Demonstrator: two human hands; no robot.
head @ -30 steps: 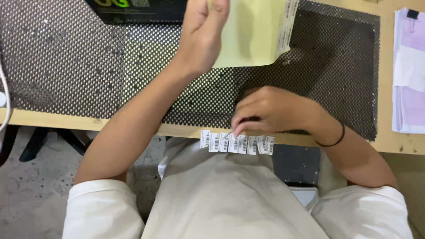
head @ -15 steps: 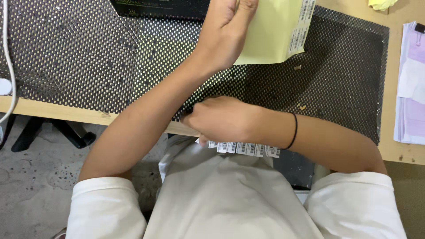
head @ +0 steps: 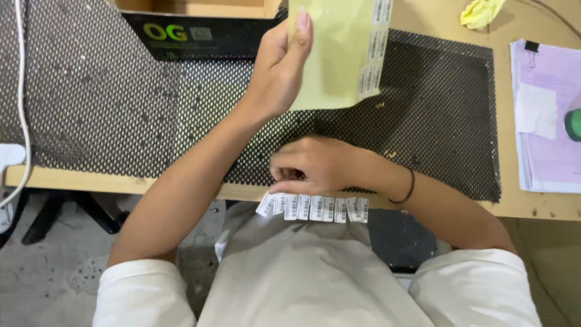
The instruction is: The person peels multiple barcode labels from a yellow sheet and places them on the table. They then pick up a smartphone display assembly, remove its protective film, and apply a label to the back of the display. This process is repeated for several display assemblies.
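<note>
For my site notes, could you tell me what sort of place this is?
Probably a labelling or packing workbench: a row of small labels along the bench edge, a yellow backing sheet, a black perforated mat.

Two hands are seen: the left hand (head: 278, 69) far up and the right hand (head: 318, 165) near the counter (head: 60, 180) edge. One yellow sheet (head: 330, 57) is held. About eight small white labels (head: 311, 208) are counted in one row. One black mat (head: 109, 115), one dark box (head: 200, 33), one crumpled yellow paper (head: 481, 12) and one stack of purple papers (head: 544, 121) are seen.
</note>
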